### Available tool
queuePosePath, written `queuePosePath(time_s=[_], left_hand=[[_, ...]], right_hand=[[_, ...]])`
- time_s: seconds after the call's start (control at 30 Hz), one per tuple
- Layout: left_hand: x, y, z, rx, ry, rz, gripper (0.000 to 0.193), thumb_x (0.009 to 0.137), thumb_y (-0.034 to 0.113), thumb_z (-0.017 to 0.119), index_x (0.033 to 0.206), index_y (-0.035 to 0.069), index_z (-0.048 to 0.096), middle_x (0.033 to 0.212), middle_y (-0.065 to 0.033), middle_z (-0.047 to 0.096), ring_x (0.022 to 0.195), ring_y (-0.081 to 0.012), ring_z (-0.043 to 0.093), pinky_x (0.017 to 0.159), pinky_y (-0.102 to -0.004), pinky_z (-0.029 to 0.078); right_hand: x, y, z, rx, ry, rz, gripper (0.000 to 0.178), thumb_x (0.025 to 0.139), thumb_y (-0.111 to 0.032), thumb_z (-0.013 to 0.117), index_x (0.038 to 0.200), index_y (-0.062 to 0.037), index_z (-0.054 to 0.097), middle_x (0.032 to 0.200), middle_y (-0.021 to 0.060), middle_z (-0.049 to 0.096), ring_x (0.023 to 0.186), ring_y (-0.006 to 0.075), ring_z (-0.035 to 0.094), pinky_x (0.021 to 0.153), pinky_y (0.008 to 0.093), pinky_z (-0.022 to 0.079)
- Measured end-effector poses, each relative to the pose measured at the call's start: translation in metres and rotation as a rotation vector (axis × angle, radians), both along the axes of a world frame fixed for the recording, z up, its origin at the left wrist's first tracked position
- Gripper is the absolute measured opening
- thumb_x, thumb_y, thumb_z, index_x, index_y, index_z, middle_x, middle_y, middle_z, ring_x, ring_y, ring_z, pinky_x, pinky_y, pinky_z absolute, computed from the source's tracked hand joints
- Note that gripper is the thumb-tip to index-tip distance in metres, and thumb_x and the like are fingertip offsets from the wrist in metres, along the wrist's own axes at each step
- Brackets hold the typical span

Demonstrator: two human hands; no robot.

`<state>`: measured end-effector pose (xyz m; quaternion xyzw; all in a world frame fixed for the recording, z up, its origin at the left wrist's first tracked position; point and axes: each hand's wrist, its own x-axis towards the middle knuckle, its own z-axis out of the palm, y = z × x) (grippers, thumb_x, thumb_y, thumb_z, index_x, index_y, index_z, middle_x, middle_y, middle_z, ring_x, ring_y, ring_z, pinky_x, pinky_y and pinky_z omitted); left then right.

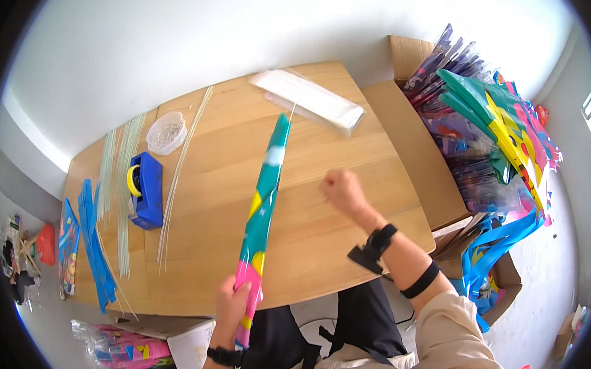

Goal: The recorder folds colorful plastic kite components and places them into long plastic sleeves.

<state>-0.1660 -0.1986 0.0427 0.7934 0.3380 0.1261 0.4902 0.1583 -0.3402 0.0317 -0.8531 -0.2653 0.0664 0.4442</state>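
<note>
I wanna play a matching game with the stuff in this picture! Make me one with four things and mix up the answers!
Things:
1. tape dispenser
2. rolled sheet
3. right hand
4. flat packet

Matches:
A. fingers curled in
B. white
C. mostly blue
D. held in the left hand

Right pairs: 1-C, 2-D, 3-A, 4-B

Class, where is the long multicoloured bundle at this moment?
In the head view, the long multicoloured bundle is near the middle, its lower part held in the left hand, slanting up over the wooden table toward the white packet.
</note>
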Motion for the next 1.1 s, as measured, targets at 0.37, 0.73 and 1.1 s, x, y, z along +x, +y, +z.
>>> queuePosePath(time_s=[0.37,0.73,1.1], left_hand=[[-0.031,0.006,-0.027,0.014,0.143,0.045,0.015,0.074,0.008,0.068,0.073,-0.003,0.058,0.060,-0.0101,0.054,0.055,-0.0172,0.053,0.053,-0.0328,0.042],[-0.024,-0.004,-0.043,-0.257,0.036,0.161,0.007,0.081,0.002,0.059,0.074,0.001,0.057,0.062,0.0021,0.049,0.055,-0.0068,0.045,0.049,-0.0251,0.038],[-0.037,0.008,-0.036,-0.097,0.080,0.112,0.011,0.077,0.007,0.067,0.076,0.000,0.059,0.064,-0.0032,0.055,0.059,-0.0106,0.051,0.055,-0.0293,0.042]], right_hand=[[0.138,0.011,0.009,-0.383,-0.669,-0.363,0.030,0.080,-0.026,0.073,0.089,0.0005,0.063,0.121,0.0181,0.053,0.113,0.0316,0.052,0.085,0.0419,0.049],[0.223,-0.024,-0.068,-0.549,-0.470,-0.391,0.022,0.087,-0.003,0.051,0.106,0.0065,0.057,0.102,0.0231,0.061,0.079,0.0363,0.066,0.067,0.0424,0.055],[0.122,0.004,0.014,0.991,0.673,-0.575,0.023,0.097,-0.008,0.044,0.104,0.0138,0.045,0.093,0.0219,0.062,0.076,0.0293,0.067,0.067,0.0387,0.062]])
